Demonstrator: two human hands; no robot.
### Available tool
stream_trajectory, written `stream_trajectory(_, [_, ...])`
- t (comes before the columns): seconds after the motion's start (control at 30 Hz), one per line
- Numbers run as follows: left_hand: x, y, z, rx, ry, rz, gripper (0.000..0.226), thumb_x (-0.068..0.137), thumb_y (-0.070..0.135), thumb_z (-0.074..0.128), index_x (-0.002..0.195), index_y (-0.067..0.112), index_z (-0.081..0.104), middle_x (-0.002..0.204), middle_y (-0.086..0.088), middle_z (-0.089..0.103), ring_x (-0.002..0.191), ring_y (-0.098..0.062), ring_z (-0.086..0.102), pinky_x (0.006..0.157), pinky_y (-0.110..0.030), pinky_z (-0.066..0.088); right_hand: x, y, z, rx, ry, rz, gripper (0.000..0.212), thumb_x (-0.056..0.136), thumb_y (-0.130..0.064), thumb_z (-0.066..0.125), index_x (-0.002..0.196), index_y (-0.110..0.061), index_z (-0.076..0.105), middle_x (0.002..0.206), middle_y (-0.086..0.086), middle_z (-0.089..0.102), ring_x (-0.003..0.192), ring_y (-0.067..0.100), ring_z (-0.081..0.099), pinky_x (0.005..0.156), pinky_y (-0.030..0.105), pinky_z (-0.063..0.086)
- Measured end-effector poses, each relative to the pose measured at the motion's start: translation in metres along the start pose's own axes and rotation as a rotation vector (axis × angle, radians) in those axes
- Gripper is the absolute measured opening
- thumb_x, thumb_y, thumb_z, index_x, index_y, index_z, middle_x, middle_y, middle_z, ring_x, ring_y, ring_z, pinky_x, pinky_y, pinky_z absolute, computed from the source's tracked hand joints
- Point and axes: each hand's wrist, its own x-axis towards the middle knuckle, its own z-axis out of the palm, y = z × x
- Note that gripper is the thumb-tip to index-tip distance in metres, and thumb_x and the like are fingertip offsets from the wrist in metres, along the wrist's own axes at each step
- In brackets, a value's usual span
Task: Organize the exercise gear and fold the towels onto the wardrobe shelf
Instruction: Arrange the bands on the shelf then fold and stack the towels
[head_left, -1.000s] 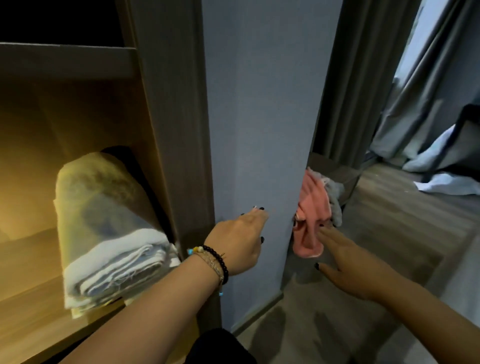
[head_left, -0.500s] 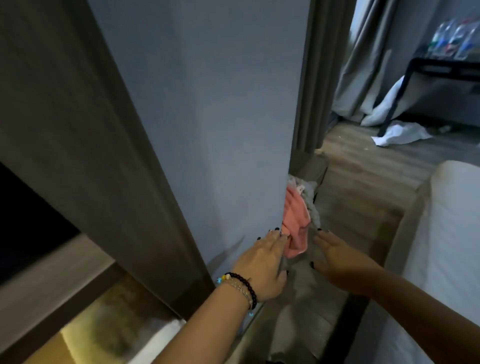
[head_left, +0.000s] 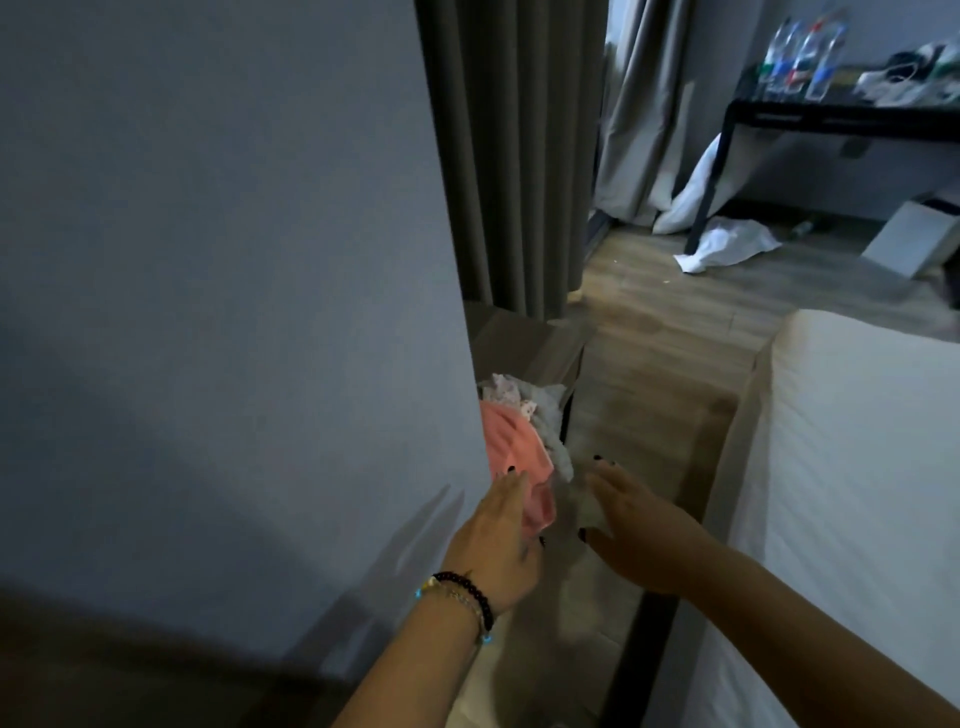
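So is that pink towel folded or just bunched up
Bunched up. The pink towel hangs crumpled with loose folds beside a grey cloth, partly hidden behind the wall; no neat edges show.
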Motion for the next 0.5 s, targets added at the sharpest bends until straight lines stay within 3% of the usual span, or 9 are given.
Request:
stream_trajectory(0.17, [0.039,0.003,0.013,-0.058,0.025,-0.044,0.077,0.095,0.025,0.052,0.155,0.018,0.004,0.162,0.005,0.003,0.148,-0.01,0.003,0.113,-0.017,0.005,0.033,0.049,-0.005,-0.017,-0.091,0.081,0.075,0.097,-0.043,0.047,0.154,-0.015,0.007,0.162,0.005,0.0,0.149,0.019,0.002,0.119,0.034,0.018])
stream_trajectory(0.3, [0.066,0.004,0.022,-0.119,0.022,-0.107,0.077,0.091,0.026,0.053,0.154,0.021,0.01,0.16,0.006,0.014,0.149,-0.015,0.01,0.121,-0.033,0.015,0.053,0.074,-0.014,-0.019,-0.126,0.097,0.074,0.097,-0.043,0.047,0.154,-0.017,0.007,0.162,0.004,0.003,0.149,0.02,0.007,0.117,0.032,0.018])
stream_trajectory(0.43, [0.104,0.005,0.019,-0.146,-0.051,-0.135,0.078,0.094,0.016,0.05,0.155,0.014,0.002,0.162,0.001,0.004,0.149,-0.015,0.003,0.121,-0.035,0.013,0.087,0.093,-0.024,-0.017,-0.155,0.117,0.073,0.097,-0.043,0.048,0.153,-0.019,0.008,0.162,0.004,0.005,0.148,0.021,0.01,0.117,0.034,0.019])
stream_trajectory(0.5, [0.13,0.004,0.013,-0.151,-0.053,-0.134,0.077,0.093,0.014,0.052,0.154,0.012,0.005,0.16,0.0,0.01,0.148,-0.017,0.008,0.121,-0.037,0.016,0.11,0.097,-0.028,-0.01,-0.169,0.125,0.074,0.097,-0.043,0.049,0.154,-0.019,0.009,0.162,0.004,0.005,0.148,0.021,0.011,0.117,0.034,0.02])
